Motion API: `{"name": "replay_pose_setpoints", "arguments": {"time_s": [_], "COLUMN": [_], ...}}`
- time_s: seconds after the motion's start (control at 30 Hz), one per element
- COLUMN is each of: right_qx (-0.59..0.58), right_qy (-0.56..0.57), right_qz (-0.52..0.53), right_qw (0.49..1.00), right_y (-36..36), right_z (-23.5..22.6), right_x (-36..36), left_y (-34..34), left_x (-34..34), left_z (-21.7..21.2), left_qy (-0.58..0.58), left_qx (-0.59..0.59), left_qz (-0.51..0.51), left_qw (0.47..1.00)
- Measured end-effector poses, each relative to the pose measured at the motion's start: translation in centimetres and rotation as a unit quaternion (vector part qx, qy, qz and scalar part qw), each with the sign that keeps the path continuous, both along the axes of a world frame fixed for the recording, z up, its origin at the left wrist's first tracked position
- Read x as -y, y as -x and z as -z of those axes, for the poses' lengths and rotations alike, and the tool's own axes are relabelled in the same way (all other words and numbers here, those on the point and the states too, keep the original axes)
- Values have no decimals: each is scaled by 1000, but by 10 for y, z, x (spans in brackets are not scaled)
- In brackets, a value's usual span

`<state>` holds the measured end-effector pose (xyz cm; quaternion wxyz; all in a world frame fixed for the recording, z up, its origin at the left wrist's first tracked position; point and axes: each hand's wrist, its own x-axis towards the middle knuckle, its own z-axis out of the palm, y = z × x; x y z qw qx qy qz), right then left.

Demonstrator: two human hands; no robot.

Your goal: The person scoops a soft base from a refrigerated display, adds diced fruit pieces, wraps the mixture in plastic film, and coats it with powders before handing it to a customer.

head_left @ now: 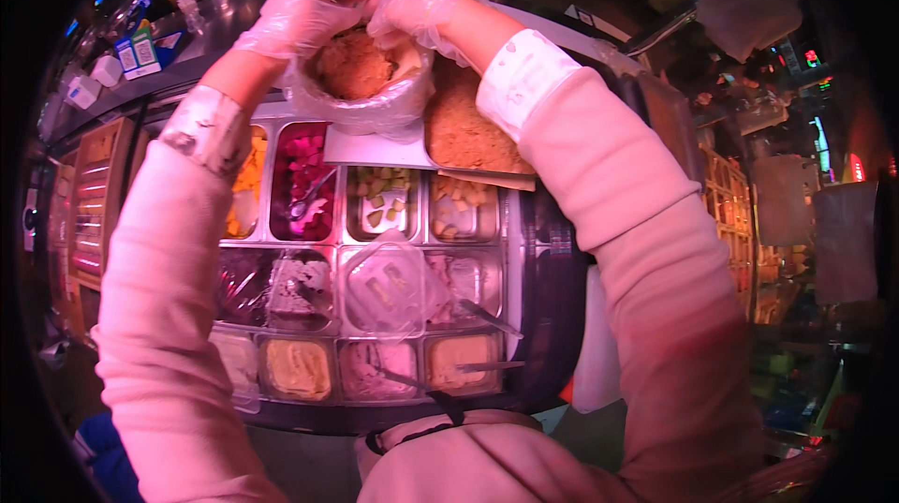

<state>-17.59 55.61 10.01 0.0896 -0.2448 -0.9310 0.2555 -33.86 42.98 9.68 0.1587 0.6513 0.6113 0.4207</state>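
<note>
Both my hands wear clear plastic gloves and meet at the top of the view, above a clear plastic bag (375, 116). Brown, crumbly food (354, 70) fills the bag's opening. My left hand (311, 8) curls its fingers closed at the bag's upper left rim. My right hand (412, 5) pinches at the upper right rim, fingers pointing down toward the food. The fingertips partly hide what they grip; it looks like the bag's edge. Beside the bag, under my right wrist, lies a flat brown, rough-surfaced piece of food (473, 133).
Metal pans below hold pink cubes (304, 161), green pieces (379, 184) and pale cubes (461, 194). A clear lid (389, 283) lies over the middle pans. Nearer are pans of yellow spread (298, 367) and orange spread (459, 358). A wooden crate (101, 194) stands left.
</note>
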Motion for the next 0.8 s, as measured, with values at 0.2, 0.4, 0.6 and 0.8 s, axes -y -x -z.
{"name": "replay_pose_setpoints", "arguments": {"time_s": [0.2,0.4,0.6,0.8], "right_qx": [-151,-134,-85,-90], "right_qy": [291,265,27,232], "right_qz": [154,312,108,51], "right_qw": [932,903,990,967], "right_y": [-25,-53,-84,-61], "right_z": [-15,-15,42,-27], "right_x": [27,42,-59,32], "left_y": [11,75,48,21], "left_x": [11,31,4,41], "left_z": [8,48,53,15], "left_qy": [20,233,138,-19], "left_qx": [293,199,195,312], "left_qz": [31,-179,-183,-93], "left_qw": [955,935,954,945]}}
